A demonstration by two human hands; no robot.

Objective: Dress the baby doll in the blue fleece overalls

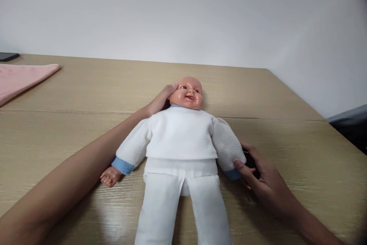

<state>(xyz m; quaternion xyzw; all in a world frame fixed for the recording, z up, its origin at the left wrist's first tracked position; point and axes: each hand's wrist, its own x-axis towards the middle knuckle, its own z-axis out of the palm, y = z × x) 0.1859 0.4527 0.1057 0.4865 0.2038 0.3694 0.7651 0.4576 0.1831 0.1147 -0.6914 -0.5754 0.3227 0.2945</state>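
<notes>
A baby doll (181,134) lies on its back in the middle of the table, bald head away from me. It wears a white fleece top with blue cuffs and white trousers. My left hand (166,94) cups the side of the doll's head, thumb at its temple; the other fingers are hidden behind the head. On the right, my right hand (263,180) is closed around the doll's forearm near the blue cuff, thumb on top and fingers on the far side. The doll's other arm rests beside my left forearm, and its feet are out of view.
The wooden table (286,141) has a seam running across it. Folded pink cloth (23,80) lies at the far left, with a dark flat object (8,57) behind it. A white wall (172,15) stands behind, and something black (351,126) is beyond the right edge.
</notes>
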